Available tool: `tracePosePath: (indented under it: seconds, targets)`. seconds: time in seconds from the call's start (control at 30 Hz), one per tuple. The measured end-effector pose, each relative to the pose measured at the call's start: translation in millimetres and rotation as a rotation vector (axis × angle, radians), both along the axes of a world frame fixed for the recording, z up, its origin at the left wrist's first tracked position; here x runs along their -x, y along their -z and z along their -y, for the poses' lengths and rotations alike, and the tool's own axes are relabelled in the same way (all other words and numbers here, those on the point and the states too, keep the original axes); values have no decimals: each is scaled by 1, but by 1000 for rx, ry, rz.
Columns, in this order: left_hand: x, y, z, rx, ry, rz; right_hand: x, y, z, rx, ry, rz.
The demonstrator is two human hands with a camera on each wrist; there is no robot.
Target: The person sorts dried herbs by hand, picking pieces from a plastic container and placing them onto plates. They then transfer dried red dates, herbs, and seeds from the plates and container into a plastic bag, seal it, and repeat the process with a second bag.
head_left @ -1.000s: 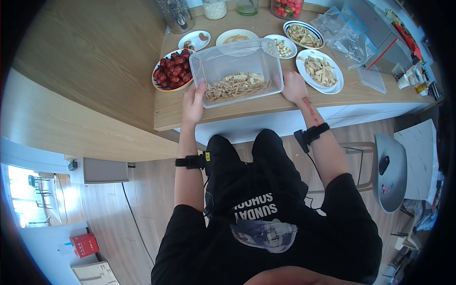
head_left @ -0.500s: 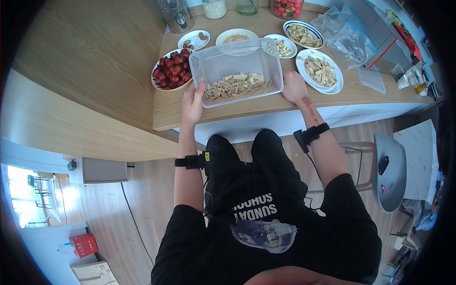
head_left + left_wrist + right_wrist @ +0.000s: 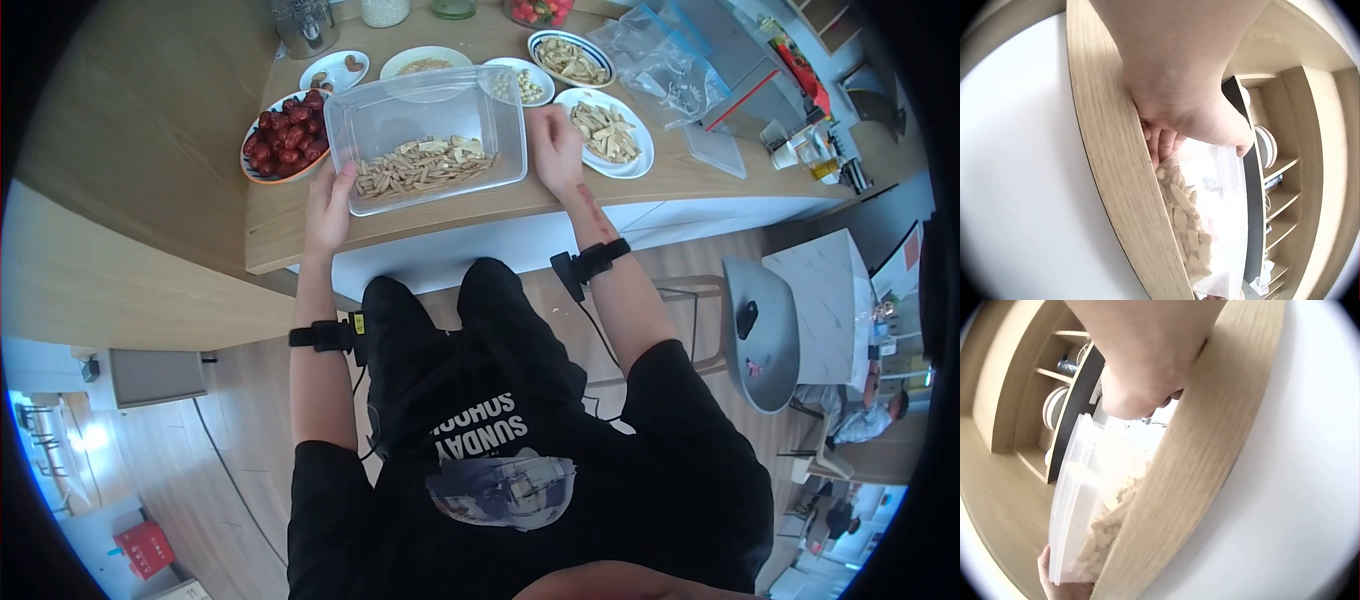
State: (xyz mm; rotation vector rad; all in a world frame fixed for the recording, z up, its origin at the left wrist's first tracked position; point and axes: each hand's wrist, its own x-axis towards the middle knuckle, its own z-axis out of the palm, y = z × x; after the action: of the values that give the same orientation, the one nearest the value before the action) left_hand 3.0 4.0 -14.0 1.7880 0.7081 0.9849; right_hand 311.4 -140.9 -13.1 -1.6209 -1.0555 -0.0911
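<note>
A clear plastic container stands tilted toward the person near the counter's front edge, with pale dried slices heaped along its lower side. My left hand grips its left end, the thumb at the rim and the fingers against the outer wall. Close beside the container's right end is my right hand, its fingers curled in with nothing seen in them. In the right wrist view this hand rests low over the counter edge, fingertips mostly hidden.
Left of the container is a bowl of red dates. Behind it stand small plates, including one with pale kernels. On the right lie a white plate of pale slices, a blue-rimmed dish, plastic bags and a flat lid.
The head view has swung, so the whole scene sits further left. My right hand has moved slightly forward along the container's right end; the left hand keeps its hold.
</note>
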Motion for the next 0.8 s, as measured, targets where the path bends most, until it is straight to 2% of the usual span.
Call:
tracePosePath:
  seconds: [0.03,0.1,0.17,0.23,0.27,0.33,0.37,0.43,0.47,0.57,0.8]
  targets:
    - [1,-1,0,-1,7,-9,0,-1,2,1,-10,18]
    - [0,2,-3,1,-9,-5,3,-4,7,-434,-72,-128]
    - [0,4,-5,15,-30,-11,28,-32,17,-416,-120,-73]
    - [-1,-1,-1,-34,-16,13,68,-72,26,73,-290,94]
    - [1,0,0,-34,-10,9,77,-75,21,72,-284,90]
    - [1,-1,-2,-29,4,-14,85,-83,4,257,-303,449]
    - [1,-1,-2,-37,6,-10,83,-82,-1,250,-299,454]
    - [-1,2,-2,-73,-35,11,84,-81,-11,640,-269,767]
    - [-2,5,-3,-75,-32,59,83,-79,-14,671,-273,698]
    - [1,-2,1,-48,-5,54,78,-83,-23,772,-316,732]
    - [2,-2,1,15,-10,2,62,-91,-33,792,-362,670]
